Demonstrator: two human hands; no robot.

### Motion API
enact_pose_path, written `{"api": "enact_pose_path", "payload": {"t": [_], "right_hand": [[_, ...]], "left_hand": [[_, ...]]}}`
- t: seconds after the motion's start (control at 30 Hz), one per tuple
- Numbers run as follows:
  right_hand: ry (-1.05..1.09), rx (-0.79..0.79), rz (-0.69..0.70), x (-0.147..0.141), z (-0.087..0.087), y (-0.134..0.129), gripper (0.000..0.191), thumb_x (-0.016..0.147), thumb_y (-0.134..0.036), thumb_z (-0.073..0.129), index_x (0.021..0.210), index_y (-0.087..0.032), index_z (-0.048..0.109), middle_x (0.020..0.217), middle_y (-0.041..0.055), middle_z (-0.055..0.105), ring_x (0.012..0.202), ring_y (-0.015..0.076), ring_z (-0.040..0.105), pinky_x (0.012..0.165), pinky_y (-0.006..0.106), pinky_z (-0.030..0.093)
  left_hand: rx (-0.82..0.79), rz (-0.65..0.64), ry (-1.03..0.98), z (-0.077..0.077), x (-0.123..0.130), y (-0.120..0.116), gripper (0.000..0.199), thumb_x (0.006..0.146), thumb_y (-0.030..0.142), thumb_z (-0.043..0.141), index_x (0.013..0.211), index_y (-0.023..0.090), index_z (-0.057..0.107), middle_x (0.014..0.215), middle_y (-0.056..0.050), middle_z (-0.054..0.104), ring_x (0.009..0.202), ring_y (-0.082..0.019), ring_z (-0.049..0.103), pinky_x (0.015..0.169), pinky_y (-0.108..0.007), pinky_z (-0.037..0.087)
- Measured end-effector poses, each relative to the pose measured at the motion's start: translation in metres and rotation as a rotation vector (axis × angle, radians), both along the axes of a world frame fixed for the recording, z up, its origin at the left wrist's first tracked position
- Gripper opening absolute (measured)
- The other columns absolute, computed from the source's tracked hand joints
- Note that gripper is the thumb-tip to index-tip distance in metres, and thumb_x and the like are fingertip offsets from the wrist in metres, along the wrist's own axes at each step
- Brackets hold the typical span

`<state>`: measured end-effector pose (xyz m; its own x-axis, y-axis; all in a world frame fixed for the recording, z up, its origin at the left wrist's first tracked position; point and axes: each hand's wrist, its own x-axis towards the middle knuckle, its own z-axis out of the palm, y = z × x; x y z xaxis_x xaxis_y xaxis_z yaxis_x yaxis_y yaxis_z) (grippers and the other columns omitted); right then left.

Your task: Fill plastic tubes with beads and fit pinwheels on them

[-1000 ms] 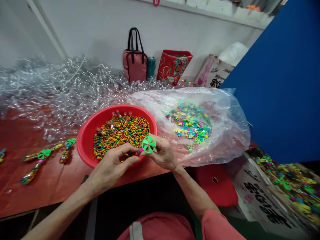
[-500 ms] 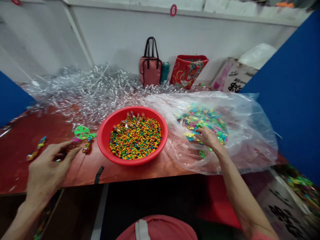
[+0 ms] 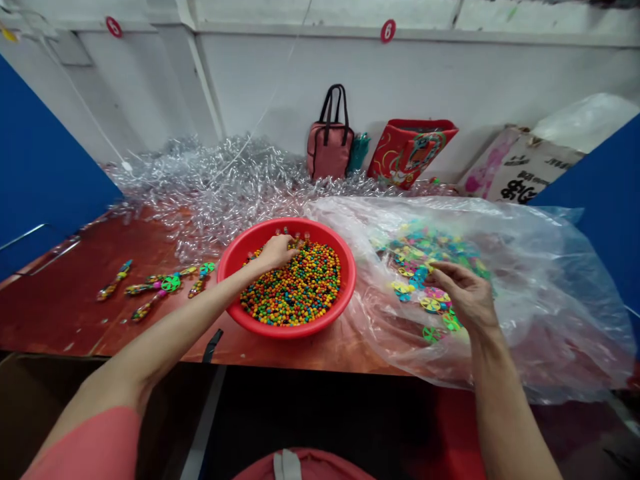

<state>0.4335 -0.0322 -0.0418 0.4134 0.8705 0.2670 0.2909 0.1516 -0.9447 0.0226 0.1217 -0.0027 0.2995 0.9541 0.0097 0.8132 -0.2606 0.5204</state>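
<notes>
My left hand (image 3: 278,253) is inside the red basin (image 3: 287,331), above the small multicoloured candy balls (image 3: 300,293). Its fingers are bent together by the clear plastic tubes (image 3: 307,237) at the back; what they pinch is hidden. My right hand (image 3: 467,293) is over the pile of colourful plastic pinwheels (image 3: 431,305), with thumb and fingers pinching a small yellow pinwheel (image 3: 429,266). On the table's left lie several filled tubes (image 3: 146,307), some topped by a green pinwheel (image 3: 171,284).
A heap of clear empty tubes (image 3: 220,180) covers the table's back. The pinwheels lie on a clear plastic sheet (image 3: 540,313). A pink bag (image 3: 330,150), a red gift bag (image 3: 413,153) and a printed sack (image 3: 520,167) stand along the wall. Blue panels (image 3: 50,153) flank the table.
My left hand has left the filled tubes on the left and moved right into the basin. My right hand has drawn back slightly, pinching a yellow pinwheel. The view has turned left.
</notes>
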Motion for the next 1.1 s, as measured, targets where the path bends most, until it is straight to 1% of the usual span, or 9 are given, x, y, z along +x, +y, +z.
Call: {"api": "enact_pose_path", "payload": {"t": [0.13,0.3,0.43,0.5,0.57,0.67,0.8,0.93,1.1], "right_hand": [[0.233,0.051,0.028,-0.018,0.005,-0.009,0.036,0.07,-0.045,0.093,0.093,-0.025,0.074,0.081,0.0019,0.076,0.073,0.0213,0.078,0.071,0.035,0.067],[0.345,0.024,0.141,-0.045,0.001,-0.013,0.036,0.076,-0.048,0.089,0.098,-0.024,0.071,0.085,0.0036,0.078,0.07,0.023,0.079,0.063,0.035,0.066],[0.487,0.017,0.216,-0.088,0.002,-0.007,0.036,0.075,-0.041,0.091,0.093,-0.025,0.065,0.088,0.0022,0.08,0.069,0.0184,0.078,0.057,0.026,0.062],[0.529,0.009,0.27,-0.115,0.005,-0.002,0.031,0.078,-0.04,0.088,0.096,-0.026,0.067,0.096,0.002,0.081,0.076,0.0169,0.079,0.063,0.025,0.064],[0.569,0.01,0.353,-0.143,0.011,0.004,0.03,0.08,-0.041,0.087,0.1,-0.027,0.07,0.104,0.0018,0.081,0.087,0.0172,0.08,0.073,0.026,0.066],[0.612,0.026,0.468,-0.179,0.019,0.014,0.032,0.081,-0.045,0.087,0.101,-0.026,0.073,0.106,0.0027,0.08,0.095,0.0185,0.078,0.083,0.029,0.066],[0.556,0.063,0.547,-0.212,0.027,0.026,0.036,0.079,-0.053,0.087,0.1,-0.027,0.074,0.103,0.0031,0.079,0.09,0.0188,0.075,0.082,0.034,0.064],[0.529,0.048,0.588,-0.229,0.03,0.028,0.04,0.076,-0.057,0.088,0.098,-0.026,0.076,0.093,0.0019,0.078,0.081,0.0171,0.07,0.082,0.035,0.062],[0.55,-0.029,0.614,-0.235,0.03,0.019,0.044,0.073,-0.06,0.089,0.098,-0.025,0.078,0.089,0.0037,0.077,0.083,0.0204,0.072,0.082,0.036,0.062]], "left_hand": [[-0.036,0.013,0.028,-0.014,0.015,0.022,0.012,0.08,0.021,0.079,0.091,0.017,0.077,0.099,-0.013,0.079,0.104,-0.03,0.069,0.095,-0.039,0.051],[-0.097,-0.076,-0.081,-0.012,0.005,0.014,0.012,0.085,0.024,0.072,0.093,0.015,0.076,0.097,-0.01,0.078,0.095,-0.023,0.071,0.086,-0.033,0.054],[-0.319,-0.137,-0.607,-0.001,-0.007,-0.014,0.022,0.09,0.031,0.067,0.105,0.015,0.068,0.104,-0.01,0.074,0.092,-0.019,0.07,0.08,-0.033,0.059],[-0.439,-0.167,-0.846,0.007,-0.012,-0.034,0.027,0.088,0.034,0.072,0.107,0.015,0.065,0.109,-0.01,0.072,0.093,-0.018,0.07,0.083,-0.036,0.062],[-0.49,-0.194,-0.95,0.014,-0.015,-0.054,0.032,0.085,0.035,0.077,0.106,0.015,0.067,0.114,-0.011,0.07,0.094,-0.018,0.07,0.087,-0.04,0.063],[-0.51,-0.233,-0.951,0.023,-0.017,-0.081,0.037,0.084,0.038,0.08,0.11,0.013,0.072,0.119,-0.012,0.07,0.095,-0.018,0.07,0.085,-0.04,0.064],[-0.55,-0.274,-0.954,0.026,-0.017,-0.108,0.046,0.087,0.042,0.077,0.124,0.014,0.072,0.1,-0.008,0.074,0.085,-0.017,0.071,0.079,-0.036,0.063],[-0.516,-0.335,-0.94,0.02,-0.013,-0.123,0.045,0.088,0.044,0.075,0.12,0.013,0.074,0.088,-0.004,0.07,0.07,-0.013,0.064,0.071,-0.03,0.058],[-0.505,-0.357,-0.925,0.015,-0.009,-0.129,0.039,0.087,0.043,0.075,0.112,0.013,0.076,0.094,-0.004,0.073,0.071,-0.011,0.06,0.067,-0.024,0.049]]}}
